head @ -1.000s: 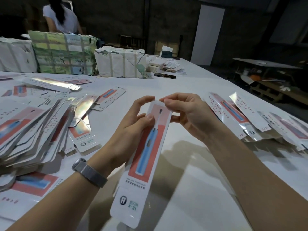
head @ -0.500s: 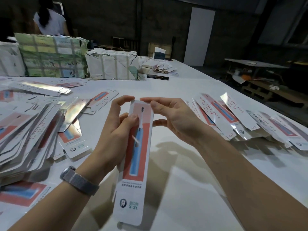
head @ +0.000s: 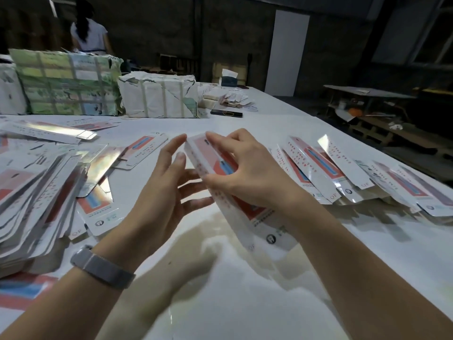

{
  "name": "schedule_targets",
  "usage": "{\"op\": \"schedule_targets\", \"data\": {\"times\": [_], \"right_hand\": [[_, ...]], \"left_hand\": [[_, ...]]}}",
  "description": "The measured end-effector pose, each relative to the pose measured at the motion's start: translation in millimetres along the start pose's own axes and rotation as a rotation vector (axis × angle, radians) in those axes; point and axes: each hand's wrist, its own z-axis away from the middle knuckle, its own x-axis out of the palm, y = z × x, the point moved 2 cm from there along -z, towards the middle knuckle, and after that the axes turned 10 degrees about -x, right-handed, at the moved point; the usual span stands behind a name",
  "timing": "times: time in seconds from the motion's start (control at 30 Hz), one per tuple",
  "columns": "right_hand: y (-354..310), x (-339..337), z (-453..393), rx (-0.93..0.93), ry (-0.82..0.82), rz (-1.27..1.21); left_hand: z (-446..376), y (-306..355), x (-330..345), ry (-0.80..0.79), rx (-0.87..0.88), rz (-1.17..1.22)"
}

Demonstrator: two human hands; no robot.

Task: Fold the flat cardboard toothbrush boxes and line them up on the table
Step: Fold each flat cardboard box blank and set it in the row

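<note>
**Box in hand, long axis turned toward the finished row**

We hold one toothbrush box [head: 218, 168] above the desk [head: 245, 290], between the two hands at centre. Its long axis runs from far-left, near the fingertips, down to near-right, where the logo end passes under the right wrist. The right hand [head: 255, 177] lies over the top of it, fingers curled round the upper edge and thumb on the side face: this hand carries it. The left hand [head: 159, 190] stands just to the left, fingers spread and straight, their tips at or just short of the box's left face; we cannot tell whether they touch.

The row of folded boxes [head: 343, 173] lies to the right, nearer the right hand. The stack of flat boxes [head: 31, 192] lies to the left.

Against half a second ago: the box pointed almost straight away from us, pinched at its top by both hands. Now it is slanted rightward, the left hand has let go, and the right hand has shifted over it. We judge placement into the row comes next.
</note>
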Motion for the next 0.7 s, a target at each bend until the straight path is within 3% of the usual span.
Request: {"op": "schedule_targets", "data": {"times": [0.07, 0.17, 0.27, 0.33, 0.57, 0.7], "right_hand": [[14, -22, 0, 0.09, 0.07, 0.116], [56, -69, 10, 0.378, 0.269, 0.278], [100, -92, 31, 0.693, 0.208, 0.415], [119, -93, 37, 0.79, 0.144, 0.487], [131, -92, 34, 0.772, 0.219, 0.68], [101, -73, 22, 0.456, 0.422, 0.468]], "left_hand": [[0, -4, -1, -0.012, 0.012, -0.15], [1, -8, -3, 0.021, 0.073, -0.278], [2, -6, -6, 0.081, 0.094, -0.281], [4, -4, -8, 0.125, 0.091, -0.283], [8, 1, -10, 0.163, 0.085, -0.433], [5, 5, -18, 0.24, 0.137, -0.756]]}}
